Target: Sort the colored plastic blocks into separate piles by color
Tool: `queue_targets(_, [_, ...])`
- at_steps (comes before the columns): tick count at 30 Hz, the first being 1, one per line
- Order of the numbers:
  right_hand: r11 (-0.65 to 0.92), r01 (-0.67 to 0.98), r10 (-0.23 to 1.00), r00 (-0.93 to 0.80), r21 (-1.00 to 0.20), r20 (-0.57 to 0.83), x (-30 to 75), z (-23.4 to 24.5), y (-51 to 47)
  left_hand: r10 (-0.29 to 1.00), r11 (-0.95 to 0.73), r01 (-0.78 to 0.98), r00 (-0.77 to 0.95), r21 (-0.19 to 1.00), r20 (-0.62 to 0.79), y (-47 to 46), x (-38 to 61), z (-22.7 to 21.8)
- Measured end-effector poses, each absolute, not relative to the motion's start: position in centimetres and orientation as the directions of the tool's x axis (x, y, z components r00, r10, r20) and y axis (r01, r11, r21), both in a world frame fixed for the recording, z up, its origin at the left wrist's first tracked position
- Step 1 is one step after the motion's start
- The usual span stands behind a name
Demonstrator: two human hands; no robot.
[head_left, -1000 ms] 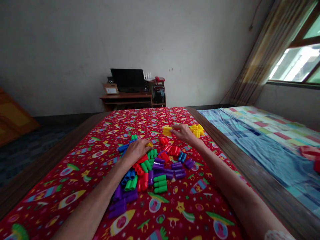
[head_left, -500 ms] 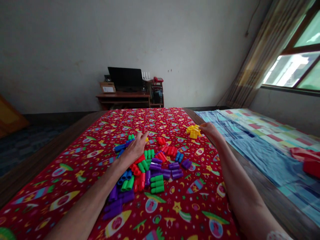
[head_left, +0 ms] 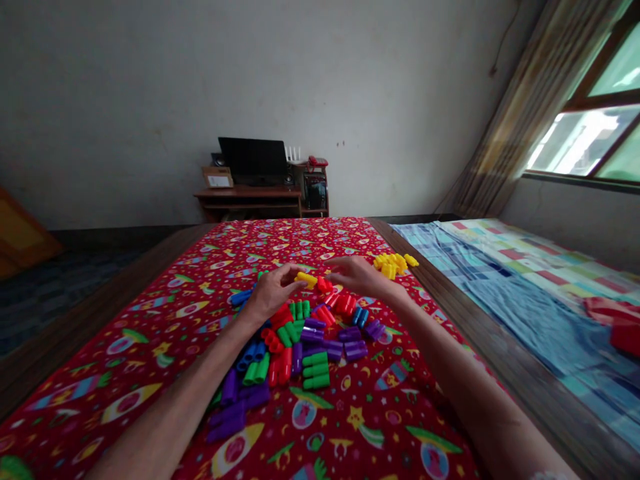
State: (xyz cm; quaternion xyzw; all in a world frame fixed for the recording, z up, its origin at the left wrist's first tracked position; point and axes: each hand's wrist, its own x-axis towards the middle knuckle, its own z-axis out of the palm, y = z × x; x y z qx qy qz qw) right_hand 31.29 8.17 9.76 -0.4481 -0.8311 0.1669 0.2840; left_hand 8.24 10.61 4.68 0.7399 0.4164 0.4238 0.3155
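Observation:
Between the thumb and fingers of my left hand is a yellow toy block, held above the far side of the mixed pile. My right hand hovers just right of it, fingers stretched toward the block with nothing in them. A red block lies between the two hands. Below them spread purple blocks, green blocks, red blocks and blue blocks. Several yellow blocks form a separate heap beyond my right wrist.
The blocks lie on a red patterned cloth over a table with a dark wooden edge. To the right is a bed with a blue checked cover. A desk with a monitor stands against the far wall.
My right hand has left the yellow heap, which now has another block at its right, and moved left toward my left hand. My left hand has raised a yellow block.

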Motion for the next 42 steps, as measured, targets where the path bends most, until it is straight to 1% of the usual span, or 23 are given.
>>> queue_targets(2, [0.590,0.691,0.807,-0.486,-0.418,0.336,29.3,9.1,7.4,0.882,-0.440,0.272,0.307,0.856,0.357,10.5,8.5,4.9])
queue_targets(4, [0.582,0.724,0.811,-0.482,-0.371,0.332,28.7,8.9,7.1,0.883,-0.435,0.245,0.304,0.866,0.358,10.3,8.7,5.1])
queue_targets(6, [0.598,0.692,0.802,-0.510,-0.405,0.311,29.1,9.1,7.2,0.890,-0.428,0.269,0.294,0.863,0.349,10.1,8.9,5.1])
queue_targets(9, [0.639,0.593,0.760,-0.586,-0.489,0.282,29.8,9.5,7.3,0.897,-0.409,0.291,0.304,0.865,0.322,9.8,9.2,4.9])
queue_targets(10, [0.641,0.591,0.759,-0.586,-0.490,0.285,29.9,9.5,7.3,0.896,-0.404,0.275,0.310,0.872,0.317,9.8,9.3,4.8])
queue_targets(14, [0.614,0.674,0.789,-0.538,-0.410,0.296,29.6,9.1,7.5,0.895,-0.388,0.216,0.321,0.896,0.310,9.8,9.6,4.3])
queue_targets(17, [0.613,0.681,0.790,-0.543,-0.400,0.287,30.0,9.0,8.1,0.884,-0.399,0.201,0.345,0.895,0.317,9.7,9.7,4.4])
queue_targets(19, [0.562,0.724,0.827,-0.472,-0.401,0.306,31.2,9.2,8.9,0.870,-0.433,0.215,0.353,0.876,0.343,9.6,9.6,4.4])
queue_targets(20, [0.508,0.763,0.857,-0.405,-0.400,0.318,32.1,9.3,9.4,0.865,-0.448,0.233,0.359,0.863,0.352,9.6,9.6,4.4])
queue_targets(22, [0.343,0.853,0.917,-0.214,-0.393,0.336,34.4,9.4,10.4,0.856,-0.463,0.281,0.387,0.841,0.343,9.7,9.4,4.3])
queue_targets(24, [0.140,0.911,0.943,-0.003,-0.387,0.333,37.2,9.3,11.3,0.843,-0.478,0.341,0.437,0.810,0.313,9.7,9.3,4.1])
queue_targets(27, [-0.098,0.890,0.925,0.246,-0.444,0.290,41.0,8.6,12.2,0.815,-0.533,0.427,0.492,0.731,0.307,9.7,9.2,3.8])
queue_targets(29, [-0.189,0.840,0.899,0.357,-0.509,0.256,42.7,8.0,12.5,0.803,-0.558,0.449,0.506,0.698,0.316,9.7,9.2,3.7])
queue_targets(32, [-0.253,0.792,0.878,0.429,-0.556,0.213,43.9,7.2,12.7,0.795,-0.566,0.451,0.521,0.690,0.310,9.8,9.2,3.5])
queue_targets(36, [-0.288,0.785,0.890,0.431,-0.549,0.149,44.0,6.7,12.7,0.795,-0.567,0.459,0.523,0.684,0.308,10.0,9.1,3.3])
queue_targets(38, [-0.309,0.789,0.871,0.459,-0.531,0.176,44.4,6.6,12.7,0.794,-0.569,0.462,0.524,0.681,0.308,10.0,9.1,3.3])
queue_targets(42, [-0.395,0.779,0.785,0.562,-0.487,0.261,47.1,6.2,12.1,0.791,-0.577,0.467,0.526,0.670,0.314,9.8,9.2,3.6])
